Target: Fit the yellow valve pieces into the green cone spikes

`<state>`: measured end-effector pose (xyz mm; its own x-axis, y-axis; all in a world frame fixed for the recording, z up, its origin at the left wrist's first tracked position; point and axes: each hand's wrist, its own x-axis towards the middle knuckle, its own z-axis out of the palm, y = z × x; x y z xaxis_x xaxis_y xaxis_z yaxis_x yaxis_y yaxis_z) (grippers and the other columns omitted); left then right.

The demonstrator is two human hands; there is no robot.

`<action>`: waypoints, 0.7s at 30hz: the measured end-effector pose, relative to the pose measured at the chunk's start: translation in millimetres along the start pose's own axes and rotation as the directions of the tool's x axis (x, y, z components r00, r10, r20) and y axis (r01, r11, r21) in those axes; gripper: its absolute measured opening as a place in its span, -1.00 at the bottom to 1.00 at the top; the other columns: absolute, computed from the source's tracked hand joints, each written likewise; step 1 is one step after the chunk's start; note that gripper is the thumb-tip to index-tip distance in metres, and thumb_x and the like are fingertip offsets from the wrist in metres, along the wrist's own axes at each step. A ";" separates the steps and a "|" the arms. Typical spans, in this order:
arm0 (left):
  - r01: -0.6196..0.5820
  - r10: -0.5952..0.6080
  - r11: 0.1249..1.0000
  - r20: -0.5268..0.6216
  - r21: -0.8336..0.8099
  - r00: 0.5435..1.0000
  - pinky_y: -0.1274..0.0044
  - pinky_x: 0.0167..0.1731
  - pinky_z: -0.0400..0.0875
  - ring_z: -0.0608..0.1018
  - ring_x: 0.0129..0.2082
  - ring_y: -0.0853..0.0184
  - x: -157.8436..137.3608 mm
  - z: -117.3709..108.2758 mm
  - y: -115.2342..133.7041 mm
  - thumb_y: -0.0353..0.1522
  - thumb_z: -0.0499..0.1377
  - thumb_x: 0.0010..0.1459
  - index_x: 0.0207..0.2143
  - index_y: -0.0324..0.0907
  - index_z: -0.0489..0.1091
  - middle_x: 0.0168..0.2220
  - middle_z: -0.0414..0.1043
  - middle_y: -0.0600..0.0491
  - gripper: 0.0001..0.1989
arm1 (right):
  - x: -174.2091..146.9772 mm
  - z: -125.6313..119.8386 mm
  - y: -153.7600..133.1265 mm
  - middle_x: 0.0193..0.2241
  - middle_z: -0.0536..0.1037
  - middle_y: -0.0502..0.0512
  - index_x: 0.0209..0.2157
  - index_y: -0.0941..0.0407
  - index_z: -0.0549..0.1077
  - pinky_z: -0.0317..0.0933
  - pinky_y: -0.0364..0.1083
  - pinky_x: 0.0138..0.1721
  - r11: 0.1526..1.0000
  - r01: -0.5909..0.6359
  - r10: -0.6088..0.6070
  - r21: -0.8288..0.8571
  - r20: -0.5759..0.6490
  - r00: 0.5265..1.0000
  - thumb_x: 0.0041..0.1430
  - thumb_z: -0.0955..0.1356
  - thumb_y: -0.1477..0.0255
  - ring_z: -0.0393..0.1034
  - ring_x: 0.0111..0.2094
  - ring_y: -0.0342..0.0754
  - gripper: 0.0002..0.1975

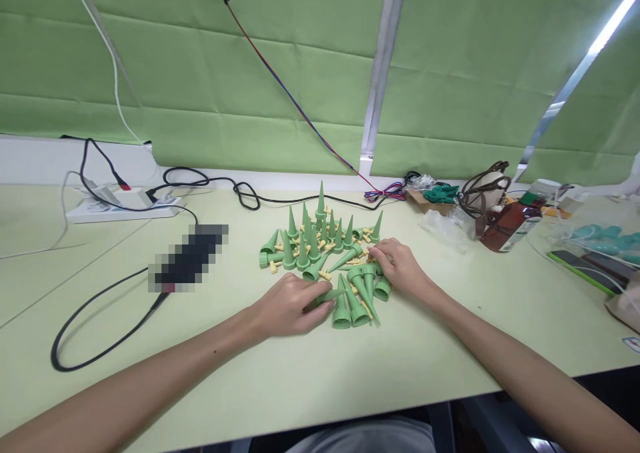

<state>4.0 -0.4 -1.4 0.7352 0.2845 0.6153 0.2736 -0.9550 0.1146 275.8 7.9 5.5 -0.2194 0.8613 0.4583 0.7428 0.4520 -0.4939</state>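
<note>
My left hand (293, 304) rests low over the table in front of the pile. Its thumb and fingers are closed round a green plastic spike (331, 295), whose tip points right. At the right side of the pile, my right hand (400, 266) has its fingertips bunched together among the pieces; whatever they pinch is too small or hidden. Several hollow green spikes (289, 252) stand upright on their wide ends, and others (342, 312) lie between my hands. Small yellow valve-like pieces (273, 266) are scattered among them.
On the left lie a blurred dark device (187, 260) with a black cable and a white power strip (125, 206). A brown bottle (515, 223), clear plastic wrap (445, 226) and a phone (585, 273) are on the right. Green blinds (300, 73) hang behind the table.
</note>
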 end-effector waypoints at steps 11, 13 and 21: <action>0.017 -0.017 1.000 0.021 -0.005 1.000 0.60 -0.68 0.11 0.24 -0.73 0.48 -0.6 0.0 0.0 -0.42 0.08 0.26 -0.30 -0.19 0.36 -0.70 0.14 0.24 -0.92 | 1.1 2.2 3.4 -0.34 0.58 0.08 -0.36 0.08 0.49 0.21 -0.04 -0.17 0.999 -0.002 0.006 -0.050 0.085 0.996 0.40 0.21 0.37 0.41 -0.26 0.03 -0.70; 0.020 -0.020 1.000 0.027 -0.008 0.999 0.60 -0.68 0.11 0.24 -0.73 0.48 -0.7 -0.1 0.0 -0.42 0.09 0.25 -0.30 -0.20 0.36 -0.70 0.13 0.24 -0.93 | 1.1 2.1 3.1 -0.33 0.58 0.09 -0.34 0.09 0.50 0.21 -0.03 -0.16 0.999 0.014 -0.009 -0.045 0.092 0.996 0.39 0.22 0.37 0.40 -0.26 0.02 -0.72; 0.014 -0.014 1.000 0.024 -0.015 1.000 0.59 -0.67 0.08 0.23 -0.72 0.48 -1.6 1.4 -0.9 -0.43 0.11 0.25 -0.28 -0.21 0.37 -0.68 0.12 0.24 -0.94 | 0.8 1.0 3.9 -0.29 0.54 0.10 -0.29 0.10 0.50 0.22 -0.07 -0.20 0.998 0.044 -0.038 -0.039 0.135 0.990 0.40 0.23 0.38 0.41 -0.26 -0.01 -0.75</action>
<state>3.4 0.2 -3.6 0.7459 0.2995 0.5949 0.2744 -0.9521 0.1352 277.9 10.6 3.2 -0.3307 0.8670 0.3729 0.7568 0.4797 -0.4440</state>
